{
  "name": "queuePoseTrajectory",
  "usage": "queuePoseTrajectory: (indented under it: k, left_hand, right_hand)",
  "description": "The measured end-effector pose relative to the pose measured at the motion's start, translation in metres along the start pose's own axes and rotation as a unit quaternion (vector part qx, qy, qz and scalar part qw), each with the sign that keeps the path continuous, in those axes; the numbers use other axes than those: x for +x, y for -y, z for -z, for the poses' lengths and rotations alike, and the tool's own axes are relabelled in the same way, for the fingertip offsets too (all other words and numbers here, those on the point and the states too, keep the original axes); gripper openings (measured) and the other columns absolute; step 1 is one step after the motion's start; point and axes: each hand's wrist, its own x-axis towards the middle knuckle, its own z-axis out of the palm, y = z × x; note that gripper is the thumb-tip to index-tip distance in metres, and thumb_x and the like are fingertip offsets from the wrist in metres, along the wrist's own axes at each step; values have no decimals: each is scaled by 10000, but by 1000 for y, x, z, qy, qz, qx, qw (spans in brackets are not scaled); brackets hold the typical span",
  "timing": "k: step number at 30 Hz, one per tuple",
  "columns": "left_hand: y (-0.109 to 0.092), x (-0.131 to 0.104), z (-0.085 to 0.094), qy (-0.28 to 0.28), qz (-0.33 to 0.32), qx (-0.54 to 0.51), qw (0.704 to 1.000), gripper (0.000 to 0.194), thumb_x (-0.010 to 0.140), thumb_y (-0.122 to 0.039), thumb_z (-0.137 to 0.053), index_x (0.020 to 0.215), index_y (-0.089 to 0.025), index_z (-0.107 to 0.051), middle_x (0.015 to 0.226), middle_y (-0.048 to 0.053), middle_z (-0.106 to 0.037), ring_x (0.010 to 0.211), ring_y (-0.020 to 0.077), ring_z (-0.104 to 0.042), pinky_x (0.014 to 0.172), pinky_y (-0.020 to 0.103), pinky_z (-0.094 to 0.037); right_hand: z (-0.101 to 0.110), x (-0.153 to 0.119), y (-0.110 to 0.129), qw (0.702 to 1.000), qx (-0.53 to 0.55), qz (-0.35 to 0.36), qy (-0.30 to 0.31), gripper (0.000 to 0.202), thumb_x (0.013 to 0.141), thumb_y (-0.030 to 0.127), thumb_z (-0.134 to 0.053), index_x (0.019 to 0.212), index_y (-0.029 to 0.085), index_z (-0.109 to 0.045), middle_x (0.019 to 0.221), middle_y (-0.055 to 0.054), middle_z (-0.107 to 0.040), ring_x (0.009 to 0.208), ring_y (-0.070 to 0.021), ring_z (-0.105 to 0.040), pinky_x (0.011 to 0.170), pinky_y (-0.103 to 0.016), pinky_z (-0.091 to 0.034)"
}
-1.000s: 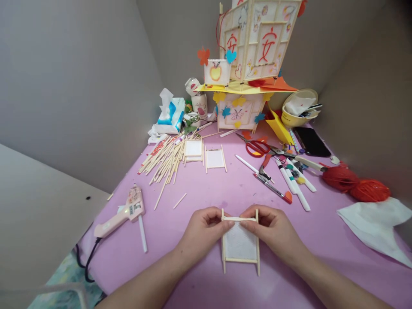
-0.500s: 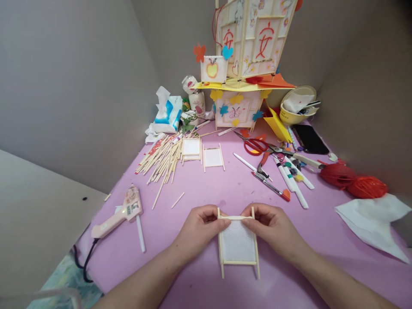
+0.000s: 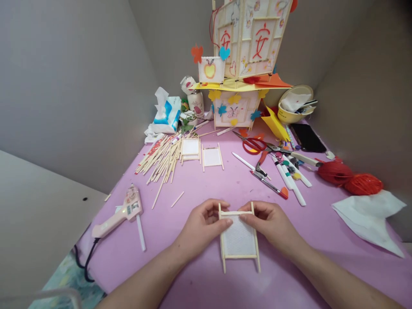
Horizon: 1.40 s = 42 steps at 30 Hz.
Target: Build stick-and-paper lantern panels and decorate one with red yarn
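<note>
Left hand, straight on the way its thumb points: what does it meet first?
Probably the right hand, at its thumb tip, just across the paper of the small stick frame both hold; the depth gap is unclear.

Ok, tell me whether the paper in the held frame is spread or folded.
Spread: the paper reaches flat across the frame from side to side; the hands cover a bit near the top.

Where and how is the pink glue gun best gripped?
Probably by the middle of its handle, the left hand, once free, coming from the near side. The glue gun lies on its side, its slim handle slanting left and nearer, apart from the glue stick jutting from its body.
</note>
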Motion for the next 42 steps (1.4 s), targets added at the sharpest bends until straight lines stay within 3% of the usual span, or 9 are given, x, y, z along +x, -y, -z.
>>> queuePoseTrajectory:
  k: [2, 6, 14, 18, 23, 28, 32, 37, 42]
  left_hand:
    - [-1, 1, 0, -28, -14, -6, 999, 398, 630, -272, -822, 976, -172, -650, 890, 27, -638, 844, 166, -595, 770, 276, -476]
    - [-1, 3, 2, -57, -22, 28, 998, 249, 678, -298, -790, 814, -147, -647, 778, 9, -609, 768, 134, -556, 743, 249, -443]
    - [4, 4, 5, -26, 60, -17, 998, 280, 695, -359, -775, 692, -147, -592, 588, -53, -503, 517, 58, -400, 516, 201, -287]
    - [5, 5, 5, -14, 73, -35, 997, 303, 688, -369, -779, 685, -143, -577, 562, -60, -482, 481, 45, -372, 490, 200, -248]
    - [3, 7, 7, -32, 80, -43, 995, 287, 690, -348, -770, 678, -142, -571, 542, -54, -492, 476, 46, -376, 489, 197, -244]
    - [1, 8, 8, -37, 80, -51, 995, 283, 680, -335, -773, 670, -143, -565, 541, -52, -498, 482, 47, -374, 488, 195, -244]
    - [2, 8, 8, -35, 78, -42, 995, 277, 688, -331, -766, 673, -142, -564, 541, -53, -493, 482, 46, -371, 487, 195, -240]
    - [2, 11, 13, -49, 54, -27, 997, 276, 716, -361, -748, 718, -144, -577, 568, -55, -502, 488, 47, -385, 496, 194, -254]
    - [1, 20, 28, -101, -1, 66, 993, 255, 734, -379, -715, 729, -154, -595, 568, -52, -511, 504, 69, -427, 514, 206, -310]
  right_hand:
    - [1, 1, -1, 1000, 14, -1, -16, 306, 703, 469, -759, 765, 173, -713, 710, -21, -665, 646, -154, -580, 609, -273, -458]
    - [2, 3, -3, 999, 25, -2, -27, 283, 707, 458, -763, 776, 186, -723, 713, -23, -680, 638, -160, -594, 602, -278, -468]
    - [-1, 1, 1, 999, 6, -24, -23, 308, 675, 481, -765, 745, 184, -717, 700, -27, -674, 633, -171, -595, 594, -289, -469]
    - [-2, 1, 2, 1000, -2, -26, -13, 312, 687, 480, -751, 756, 179, -702, 708, -22, -660, 648, -165, -584, 607, -286, -459]
    - [4, 3, 2, 1000, -2, -2, -4, 306, 742, 432, -725, 928, 191, -689, 798, -4, -650, 699, -138, -559, 651, -261, -430]
    - [9, 5, 2, 998, -57, 2, -11, 348, 824, 465, -645, 649, 173, -569, 595, 46, -457, 574, -94, -387, 560, -244, -302]
    - [8, 6, 1, 999, -46, -12, 2, 384, 808, 488, -658, 614, 175, -550, 563, 48, -467, 543, -91, -380, 548, -248, -293]
    - [12, 8, -1, 1000, -22, 7, -12, 353, 812, 517, -650, 831, 168, -700, 637, 18, -569, 587, -109, -463, 559, -248, -346]
    - [20, 12, -4, 998, 18, 18, -63, 417, 818, 523, -643, 1042, 174, -689, 933, -58, -687, 680, -128, -563, 575, -256, -409]
